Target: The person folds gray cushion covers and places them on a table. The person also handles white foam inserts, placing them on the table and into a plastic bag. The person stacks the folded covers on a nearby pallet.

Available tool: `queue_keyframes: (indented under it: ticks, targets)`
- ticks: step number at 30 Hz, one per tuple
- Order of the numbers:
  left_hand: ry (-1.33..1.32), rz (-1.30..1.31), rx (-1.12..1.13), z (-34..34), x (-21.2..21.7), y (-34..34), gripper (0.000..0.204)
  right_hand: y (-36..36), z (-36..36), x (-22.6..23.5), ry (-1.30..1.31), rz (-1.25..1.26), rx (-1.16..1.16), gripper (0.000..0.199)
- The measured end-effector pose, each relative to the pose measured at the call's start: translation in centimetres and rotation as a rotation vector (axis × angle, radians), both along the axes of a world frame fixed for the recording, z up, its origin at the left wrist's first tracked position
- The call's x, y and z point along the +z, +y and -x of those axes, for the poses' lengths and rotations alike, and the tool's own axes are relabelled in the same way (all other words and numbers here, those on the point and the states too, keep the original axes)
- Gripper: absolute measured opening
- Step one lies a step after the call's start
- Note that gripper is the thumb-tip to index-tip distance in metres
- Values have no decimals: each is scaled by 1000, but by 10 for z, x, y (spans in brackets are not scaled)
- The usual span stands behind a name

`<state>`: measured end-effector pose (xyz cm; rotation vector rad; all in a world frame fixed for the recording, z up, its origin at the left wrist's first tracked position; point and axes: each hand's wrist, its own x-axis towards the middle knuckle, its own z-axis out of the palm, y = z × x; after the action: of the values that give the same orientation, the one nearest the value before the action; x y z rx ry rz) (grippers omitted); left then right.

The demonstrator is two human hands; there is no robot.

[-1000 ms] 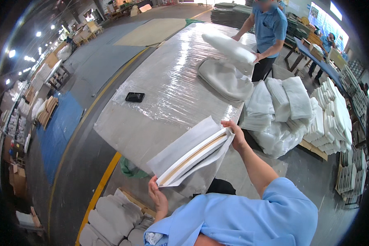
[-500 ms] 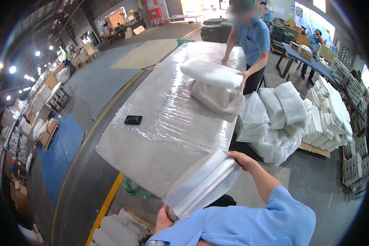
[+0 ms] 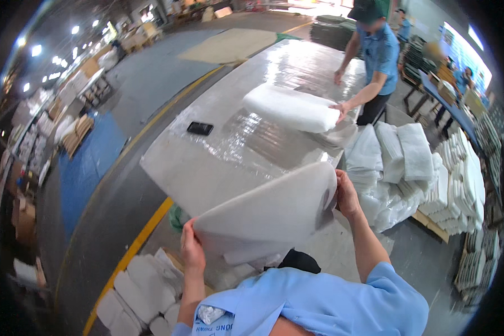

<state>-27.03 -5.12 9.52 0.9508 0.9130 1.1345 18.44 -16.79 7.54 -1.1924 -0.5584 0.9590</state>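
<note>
A white, soft cushion-like piece [image 3: 263, 215] is stretched between my hands over the table's near end, its broad face turned up and its near edge hanging. At its left corner my left hand [image 3: 192, 246] is closed on the edge. My right hand [image 3: 346, 193] grips the other end, where the cloth is creased and shadowed; some of its fingers are hidden behind. Beyond it, on the plastic-wrapped table [image 3: 176, 154], a thick white fluffy pad [image 3: 288, 107] lies partly over a pale cover [image 3: 341, 136], under a co-worker's hand [image 3: 341, 112].
A black phone [image 3: 200, 128] lies on the table's left side. Stacked white pads [image 3: 400, 154] stand right of the table, with more piles [image 3: 459, 179] beyond. Several pale pieces [image 3: 143, 283] are heaped on the floor at lower left. The co-worker [image 3: 378, 61] stands at the table's far right.
The piece in my hands has been raised and turned from a folded, edge-on position to broad face up. My hands have moved up and wider apart. The co-worker's pad has dropped onto the cover.
</note>
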Motion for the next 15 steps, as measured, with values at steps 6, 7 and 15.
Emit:
queue_keyframes:
  ticks: [6, 7, 15]
  targets:
    - [506, -41, 186, -43, -68, -37, 60, 15, 6, -77, -119, 137, -216, 49]
    - [489, -14, 197, -48, -65, -35, 60, 14, -3, -78, -164, 150, -183, 50]
    - [426, 59, 278, -44, -73, -28, 58, 31, -21, -57, -158, 270, 255, 40]
